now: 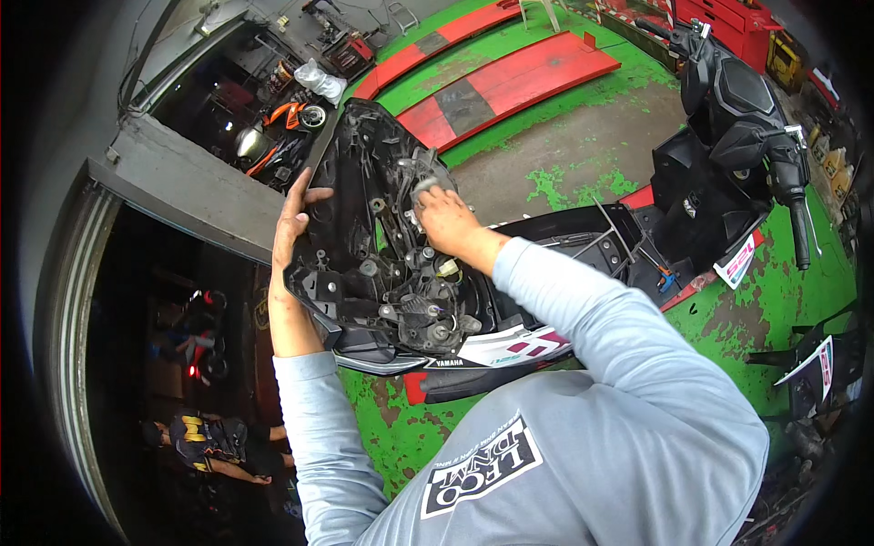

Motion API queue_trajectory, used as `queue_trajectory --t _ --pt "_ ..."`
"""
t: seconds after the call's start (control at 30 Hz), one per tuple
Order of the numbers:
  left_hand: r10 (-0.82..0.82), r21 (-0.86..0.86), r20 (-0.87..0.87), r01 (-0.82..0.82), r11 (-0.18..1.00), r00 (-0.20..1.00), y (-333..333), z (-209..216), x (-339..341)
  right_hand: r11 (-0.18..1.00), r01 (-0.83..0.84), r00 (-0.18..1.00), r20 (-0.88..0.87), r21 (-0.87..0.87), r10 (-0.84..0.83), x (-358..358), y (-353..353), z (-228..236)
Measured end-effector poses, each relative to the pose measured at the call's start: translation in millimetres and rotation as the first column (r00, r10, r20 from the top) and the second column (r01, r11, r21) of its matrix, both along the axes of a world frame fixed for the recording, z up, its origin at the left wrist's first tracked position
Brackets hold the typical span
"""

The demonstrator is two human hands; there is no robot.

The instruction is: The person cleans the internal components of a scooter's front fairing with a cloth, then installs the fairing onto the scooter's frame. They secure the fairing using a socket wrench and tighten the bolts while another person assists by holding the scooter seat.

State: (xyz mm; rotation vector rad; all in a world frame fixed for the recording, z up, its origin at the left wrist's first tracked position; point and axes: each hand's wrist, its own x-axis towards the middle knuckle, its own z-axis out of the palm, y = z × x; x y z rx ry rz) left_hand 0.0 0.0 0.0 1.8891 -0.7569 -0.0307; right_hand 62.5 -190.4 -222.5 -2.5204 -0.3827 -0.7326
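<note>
A black scooter front fairing (349, 196), its inner side showing, stands tilted up over the scooter body. My left hand (296, 214) holds its left edge, fingers along the outside and thumb toward the inner side. Fixed in the fairing is a headlight unit (428, 314) with bulb sockets and a pale connector (447, 268). My right hand (445, 218) is closed at the fairing's right side, its fingertips pressed round a small greyish piece (424, 187) that I cannot make out. Beneath lies the scooter's white side panel (496, 350) with purple marks.
The scooter's handlebar and mirrors (746, 118) are at the right. A blue-and-orange handled tool (667, 276) lies on the scooter's floorboard. Red ramps (510, 86) stand on the green floor beyond. At the lower left, another person (214, 443) is beyond a doorway.
</note>
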Motion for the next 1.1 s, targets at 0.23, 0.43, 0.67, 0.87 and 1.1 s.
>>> queue_trajectory --t 0.23,0.43,0.67,0.87,1.1 --pt "-0.013 -0.034 0.015 0.013 0.999 1.0 -7.4 2.6 -20.3 0.921 0.023 0.993 -0.118 0.389 0.025 -0.7 -62.6 49.5" --pt "-0.017 0.162 0.171 -0.011 0.987 0.985 -4.2 7.0 -8.5 0.925 -0.068 0.958 0.284 0.374 -0.045 -4.2 -10.2 -3.2" --pt "0.004 0.115 0.146 -0.021 0.993 0.989 2.0 -2.9 -23.6 0.947 -0.29 0.925 0.293 0.138 0.241 -3.1 -21.1 -8.4" --pt "0.001 0.016 0.081 -0.002 1.0 0.997 5.2 -2.4 -21.2 0.936 -0.178 0.889 0.457 0.302 0.022 1.2 -31.2 -8.0" --pt "0.065 0.121 0.189 -0.089 0.989 0.98 16.5 -5.4 -20.9 0.817 -0.201 0.846 0.516 0.541 -0.134 5.7 -48.2 17.8"
